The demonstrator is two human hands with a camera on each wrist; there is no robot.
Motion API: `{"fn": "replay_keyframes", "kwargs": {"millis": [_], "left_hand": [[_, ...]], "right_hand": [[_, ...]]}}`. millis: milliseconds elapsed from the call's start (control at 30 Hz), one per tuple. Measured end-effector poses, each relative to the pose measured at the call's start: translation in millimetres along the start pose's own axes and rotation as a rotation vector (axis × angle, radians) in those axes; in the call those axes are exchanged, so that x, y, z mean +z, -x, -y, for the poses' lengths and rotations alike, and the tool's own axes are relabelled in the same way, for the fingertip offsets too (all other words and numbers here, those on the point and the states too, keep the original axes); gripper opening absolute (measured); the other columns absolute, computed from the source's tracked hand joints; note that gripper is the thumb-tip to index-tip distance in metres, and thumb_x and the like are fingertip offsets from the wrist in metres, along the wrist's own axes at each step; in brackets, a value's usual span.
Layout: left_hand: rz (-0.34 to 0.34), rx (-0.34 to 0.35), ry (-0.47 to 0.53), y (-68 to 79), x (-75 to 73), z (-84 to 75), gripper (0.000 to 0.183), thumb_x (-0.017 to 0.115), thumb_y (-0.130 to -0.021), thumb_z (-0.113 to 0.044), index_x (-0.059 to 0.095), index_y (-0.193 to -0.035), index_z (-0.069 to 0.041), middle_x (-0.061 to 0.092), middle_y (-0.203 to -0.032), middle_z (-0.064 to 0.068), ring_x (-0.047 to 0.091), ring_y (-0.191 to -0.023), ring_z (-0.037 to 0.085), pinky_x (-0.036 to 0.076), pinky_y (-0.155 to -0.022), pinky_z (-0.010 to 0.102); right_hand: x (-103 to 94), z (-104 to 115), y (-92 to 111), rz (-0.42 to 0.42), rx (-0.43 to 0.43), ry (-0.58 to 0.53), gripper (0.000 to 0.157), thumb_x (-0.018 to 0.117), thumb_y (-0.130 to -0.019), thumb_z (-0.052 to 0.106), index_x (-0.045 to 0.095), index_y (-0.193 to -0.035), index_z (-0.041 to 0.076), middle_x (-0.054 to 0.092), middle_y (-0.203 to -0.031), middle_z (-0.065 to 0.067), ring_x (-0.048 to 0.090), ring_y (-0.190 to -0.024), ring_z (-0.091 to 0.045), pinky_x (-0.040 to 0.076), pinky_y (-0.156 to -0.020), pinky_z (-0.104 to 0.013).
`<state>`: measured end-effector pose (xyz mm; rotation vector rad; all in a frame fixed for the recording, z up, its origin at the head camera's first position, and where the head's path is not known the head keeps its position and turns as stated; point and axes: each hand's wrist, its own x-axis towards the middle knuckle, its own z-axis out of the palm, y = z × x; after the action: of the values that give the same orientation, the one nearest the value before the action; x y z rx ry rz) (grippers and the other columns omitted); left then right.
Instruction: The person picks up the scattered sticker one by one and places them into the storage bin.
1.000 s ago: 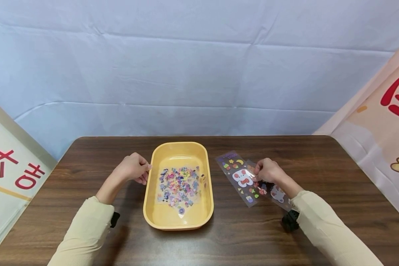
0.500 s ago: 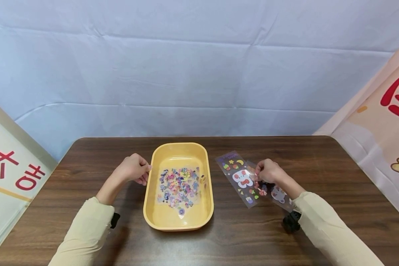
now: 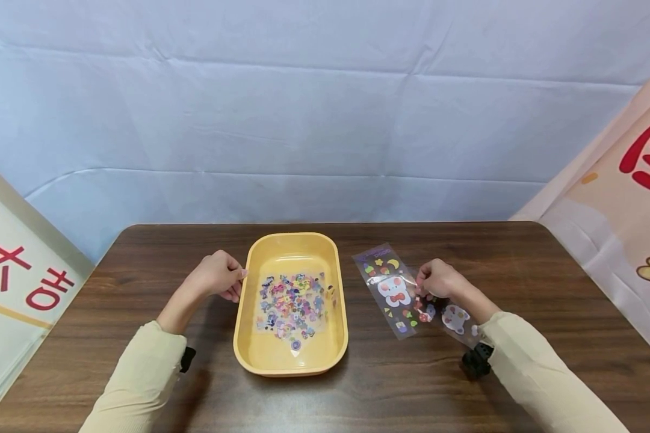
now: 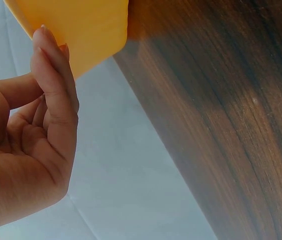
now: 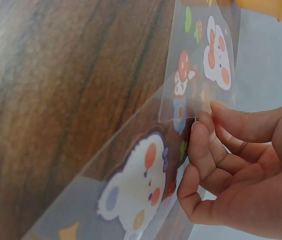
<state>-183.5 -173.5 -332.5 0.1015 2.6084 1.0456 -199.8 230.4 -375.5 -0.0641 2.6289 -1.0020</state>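
Note:
My left hand (image 3: 216, 276) pinches the left rim of a yellow tray (image 3: 287, 362); in the left wrist view its fingers (image 4: 56, 95) lie along the tray's outer wall. Inside the tray, many small colourful stickers (image 3: 292, 300) appear on clear film. To the right, my right hand (image 3: 440, 279) pinches the edge of a clear sticker sheet (image 3: 395, 291) with a white bunny and red bow. In the right wrist view, thumb and forefinger meet at that sheet's edge. Another clear sticker sheet (image 5: 136, 185), with a white bear, lies partly under it and under the hand.
The tray stands on a dark wood-grain table (image 3: 379, 385). A pale cloth (image 3: 314, 120) hangs behind the far edge. Printed banners (image 3: 27, 276) flank the table on both sides. A black wrist device (image 3: 475, 361) is at the right cuff.
The bunny sticker sheet has tilted and shifted slightly in my right hand, with a glare now across it. More of the bear sheet shows. My left hand and the tray have stayed put.

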Motion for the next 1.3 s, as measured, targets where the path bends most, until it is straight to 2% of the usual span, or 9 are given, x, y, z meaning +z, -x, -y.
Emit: {"fn": "replay_keyframes", "kwargs": {"millis": [200, 433, 767, 1067, 1300], "left_hand": [[-0.002, 0.003, -0.002, -0.5, 0.2, 0.4, 0.026, 0.05, -0.095, -0.009, 0.065, -0.081, 0.007, 0.06, -0.058, 0.009, 0.062, -0.051, 0.016, 0.056, -0.056, 0.033], [-0.004, 0.004, -0.006, -1.4, 0.6, 1.8, 0.026, 0.05, -0.095, -0.009, 0.065, -0.079, 0.006, 0.06, -0.058, 0.009, 0.062, -0.051, 0.016, 0.056, -0.056, 0.033], [0.001, -0.011, -0.003, -1.8, -0.2, 0.7, 0.026, 0.05, -0.095, -0.01, 0.066, -0.082, 0.007, 0.061, -0.059, 0.009, 0.062, -0.051, 0.016, 0.056, -0.057, 0.033], [0.004, -0.02, 0.005, -4.4, -0.2, 3.0, 0.025, 0.05, -0.095, -0.01, 0.066, -0.084, 0.007, 0.06, -0.059, 0.009, 0.062, -0.051, 0.016, 0.056, -0.058, 0.034], [0.008, -0.016, 0.005, -5.3, 0.4, 4.0, 0.025, 0.05, -0.095, -0.009, 0.066, -0.085, 0.007, 0.06, -0.059, 0.009, 0.062, -0.051, 0.016, 0.056, -0.057, 0.034]], "right_hand": [[-0.7, 1.1, 1.3, 0.02, 0.009, -0.018, 0.01, 0.052, -0.072, -0.014, 0.053, -0.07, -0.004, 0.052, -0.068, -0.009, 0.053, -0.06, -0.017, 0.051, -0.056, -0.029], [-3.0, 1.5, 2.0, 0.042, -0.041, -0.03, 0.011, 0.053, -0.07, -0.014, 0.053, -0.068, -0.004, 0.052, -0.065, -0.007, 0.053, -0.057, -0.017, 0.05, -0.054, -0.029], [-11.3, 7.0, 2.6, 0.1, -0.079, -0.109, 0.009, 0.05, -0.072, -0.015, 0.053, -0.07, -0.006, 0.055, -0.065, -0.007, 0.054, -0.058, -0.016, 0.051, -0.055, -0.032], [-18.1, 11.8, 3.5, 0.087, -0.088, -0.115, 0.009, 0.051, -0.072, -0.014, 0.055, -0.071, -0.006, 0.054, -0.064, -0.006, 0.052, -0.054, -0.015, 0.048, -0.05, -0.03], [-22.9, 16.0, 6.5, 0.102, -0.087, -0.15, 0.013, 0.045, -0.074, -0.017, 0.055, -0.073, -0.008, 0.054, -0.064, -0.008, 0.051, -0.055, -0.017, 0.047, -0.051, -0.034]]}}
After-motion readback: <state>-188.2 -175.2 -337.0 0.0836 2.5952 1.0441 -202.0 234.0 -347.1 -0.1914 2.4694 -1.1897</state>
